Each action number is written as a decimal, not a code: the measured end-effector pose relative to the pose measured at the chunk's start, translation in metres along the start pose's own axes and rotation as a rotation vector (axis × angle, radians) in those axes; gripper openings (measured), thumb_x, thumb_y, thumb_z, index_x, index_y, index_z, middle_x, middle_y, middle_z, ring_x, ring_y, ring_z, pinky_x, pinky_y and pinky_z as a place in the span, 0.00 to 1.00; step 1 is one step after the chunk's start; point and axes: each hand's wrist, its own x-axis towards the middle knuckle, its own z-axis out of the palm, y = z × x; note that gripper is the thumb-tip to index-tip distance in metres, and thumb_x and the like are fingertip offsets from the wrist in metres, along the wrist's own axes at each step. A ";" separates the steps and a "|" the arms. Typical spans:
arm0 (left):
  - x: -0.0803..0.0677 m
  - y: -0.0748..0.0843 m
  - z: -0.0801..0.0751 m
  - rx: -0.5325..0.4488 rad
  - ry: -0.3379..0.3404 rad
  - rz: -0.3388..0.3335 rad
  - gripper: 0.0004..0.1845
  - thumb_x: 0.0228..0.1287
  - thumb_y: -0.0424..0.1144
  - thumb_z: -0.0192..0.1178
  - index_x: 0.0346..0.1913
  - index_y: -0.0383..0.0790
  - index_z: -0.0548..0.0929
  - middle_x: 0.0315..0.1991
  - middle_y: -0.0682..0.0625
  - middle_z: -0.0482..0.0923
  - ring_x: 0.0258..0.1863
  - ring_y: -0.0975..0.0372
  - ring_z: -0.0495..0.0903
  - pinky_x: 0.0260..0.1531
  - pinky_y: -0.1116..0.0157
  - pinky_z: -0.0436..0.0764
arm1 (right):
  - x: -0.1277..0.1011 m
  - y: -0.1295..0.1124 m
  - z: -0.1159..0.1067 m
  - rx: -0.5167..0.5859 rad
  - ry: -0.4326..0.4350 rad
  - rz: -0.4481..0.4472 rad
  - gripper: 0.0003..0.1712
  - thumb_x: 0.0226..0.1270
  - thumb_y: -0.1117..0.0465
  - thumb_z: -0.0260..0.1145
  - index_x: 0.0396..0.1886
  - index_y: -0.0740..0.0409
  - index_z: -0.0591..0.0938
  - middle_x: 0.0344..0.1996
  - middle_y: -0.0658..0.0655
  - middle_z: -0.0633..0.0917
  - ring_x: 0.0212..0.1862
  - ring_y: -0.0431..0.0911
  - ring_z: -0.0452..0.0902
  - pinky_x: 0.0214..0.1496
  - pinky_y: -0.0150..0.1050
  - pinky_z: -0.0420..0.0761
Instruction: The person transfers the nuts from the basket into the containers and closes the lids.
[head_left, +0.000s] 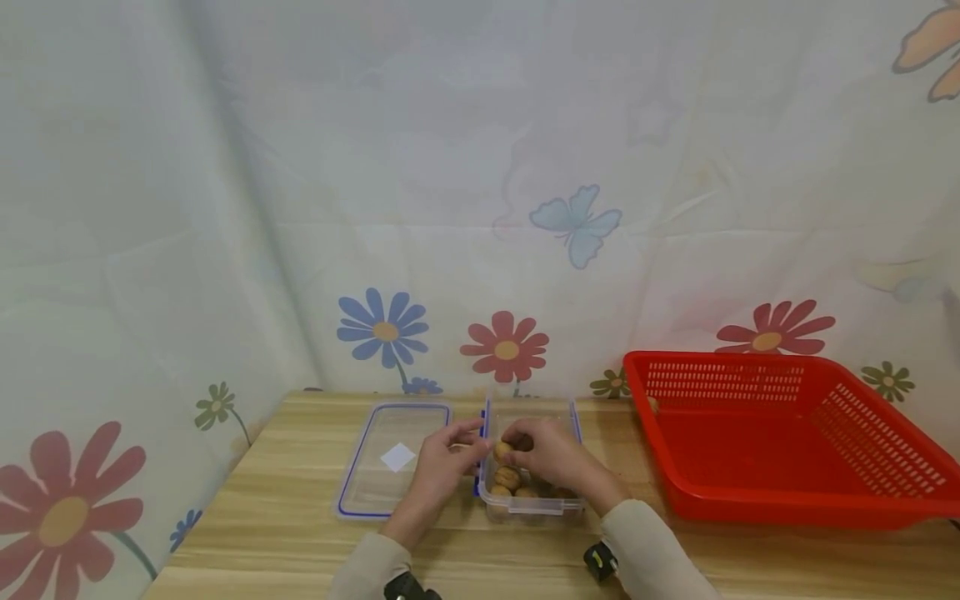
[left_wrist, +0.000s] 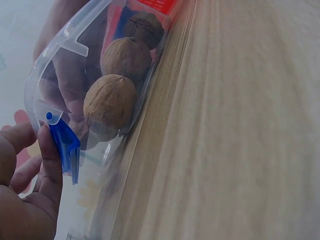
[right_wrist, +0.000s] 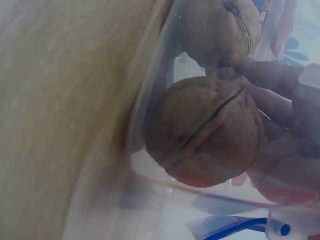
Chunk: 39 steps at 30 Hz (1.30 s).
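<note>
A clear plastic box (head_left: 501,505) with blue side latches stands on the table, several walnuts (head_left: 507,477) inside it along the near side. My right hand (head_left: 553,454) reaches into the box and pinches a walnut (head_left: 502,451) between thumb and fingers, near the left wall. At the left rim is my left hand (head_left: 441,462), its fingers loosely extended. In the left wrist view its thumb (left_wrist: 50,165) touches the box beside a blue latch (left_wrist: 65,145). Through the box wall, the right wrist view shows a large walnut (right_wrist: 207,130) up close.
Left of the box lies its clear lid (head_left: 360,471) with a blue seal and a white paper square (head_left: 397,457). A red plastic basket (head_left: 787,505) stands at the right, with a walnut (head_left: 652,405) at its left side. A flowered cloth (head_left: 450,208) hangs behind the wooden table (head_left: 255,517).
</note>
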 end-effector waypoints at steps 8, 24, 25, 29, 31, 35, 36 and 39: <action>0.002 0.002 0.000 -0.010 -0.004 0.005 0.24 0.70 0.33 0.71 0.65 0.26 0.81 0.41 0.42 0.84 0.35 0.59 0.85 0.33 0.66 0.88 | 0.005 0.002 -0.001 -0.033 -0.014 -0.014 0.09 0.72 0.64 0.75 0.48 0.61 0.89 0.41 0.53 0.90 0.45 0.46 0.86 0.51 0.47 0.88; -0.001 0.001 -0.001 -0.002 0.005 0.006 0.24 0.70 0.34 0.72 0.65 0.26 0.82 0.42 0.42 0.84 0.35 0.58 0.86 0.33 0.65 0.89 | 0.000 -0.003 -0.008 0.074 -0.002 0.029 0.12 0.74 0.66 0.72 0.53 0.64 0.87 0.47 0.60 0.89 0.48 0.50 0.86 0.55 0.52 0.87; -0.001 0.001 0.000 -0.001 0.004 0.005 0.24 0.70 0.34 0.72 0.65 0.26 0.82 0.42 0.42 0.84 0.35 0.58 0.86 0.33 0.65 0.89 | -0.001 -0.003 -0.010 0.084 0.009 0.021 0.12 0.73 0.67 0.72 0.53 0.65 0.87 0.48 0.62 0.89 0.48 0.51 0.86 0.55 0.52 0.87; -0.001 -0.001 0.000 0.001 -0.005 0.002 0.25 0.70 0.34 0.72 0.65 0.26 0.81 0.42 0.42 0.84 0.35 0.58 0.86 0.32 0.65 0.89 | -0.007 -0.003 -0.022 0.100 0.050 -0.008 0.13 0.73 0.66 0.72 0.54 0.64 0.87 0.49 0.62 0.89 0.49 0.52 0.87 0.55 0.49 0.88; -0.001 -0.001 0.001 0.000 -0.009 0.000 0.25 0.70 0.34 0.72 0.65 0.25 0.81 0.42 0.42 0.84 0.35 0.57 0.86 0.32 0.65 0.88 | -0.011 -0.007 -0.030 0.096 0.074 -0.010 0.13 0.74 0.65 0.73 0.54 0.63 0.87 0.49 0.61 0.89 0.49 0.52 0.87 0.54 0.48 0.89; 0.000 -0.001 0.001 -0.003 -0.007 0.002 0.25 0.70 0.34 0.72 0.65 0.25 0.81 0.42 0.43 0.84 0.35 0.58 0.86 0.31 0.66 0.88 | -0.020 -0.023 -0.050 0.079 0.113 -0.006 0.14 0.74 0.62 0.73 0.55 0.61 0.87 0.49 0.58 0.90 0.50 0.52 0.87 0.54 0.47 0.89; 0.001 -0.001 0.001 -0.006 -0.005 0.001 0.25 0.70 0.34 0.72 0.65 0.25 0.81 0.42 0.42 0.84 0.34 0.59 0.86 0.31 0.66 0.88 | -0.022 -0.028 -0.056 0.074 0.122 -0.011 0.14 0.74 0.62 0.73 0.55 0.60 0.87 0.49 0.58 0.90 0.50 0.52 0.87 0.53 0.47 0.89; 0.001 -0.003 0.002 -0.008 -0.004 0.005 0.25 0.70 0.33 0.72 0.65 0.24 0.81 0.41 0.43 0.83 0.33 0.61 0.85 0.31 0.67 0.88 | -0.029 -0.040 -0.073 0.051 0.156 -0.019 0.14 0.73 0.61 0.74 0.55 0.59 0.87 0.48 0.55 0.90 0.49 0.50 0.87 0.53 0.46 0.89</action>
